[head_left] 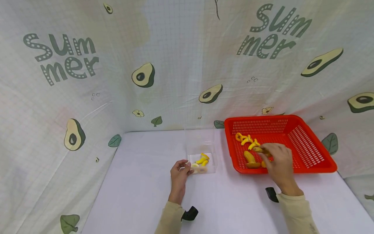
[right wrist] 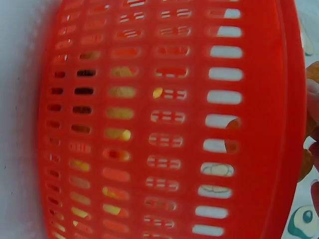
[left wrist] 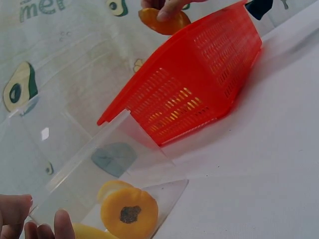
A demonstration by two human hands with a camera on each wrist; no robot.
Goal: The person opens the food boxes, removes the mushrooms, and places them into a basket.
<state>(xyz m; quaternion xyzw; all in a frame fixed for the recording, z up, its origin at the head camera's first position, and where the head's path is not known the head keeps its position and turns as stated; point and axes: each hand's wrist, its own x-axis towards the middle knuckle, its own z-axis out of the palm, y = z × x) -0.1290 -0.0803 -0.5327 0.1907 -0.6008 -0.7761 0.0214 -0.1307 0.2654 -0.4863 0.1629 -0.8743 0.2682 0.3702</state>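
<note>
My right hand pinches a brownish mushroom above the red basket. In the left wrist view that mushroom shows orange-brown over the basket's rim. Inside the basket lie several yellow mushrooms and larger brown ones. My left hand grips the near left corner of a clear plastic box, thumb and fingers at its wall. Yellow mushroom pieces lie in the box, and one round end with a dark patch shows through its side.
The box's clear lid stands raised at the back. The box is just left of the basket on a white-covered table. A printed cloth with avocados hangs behind. Black straps are at both wrists.
</note>
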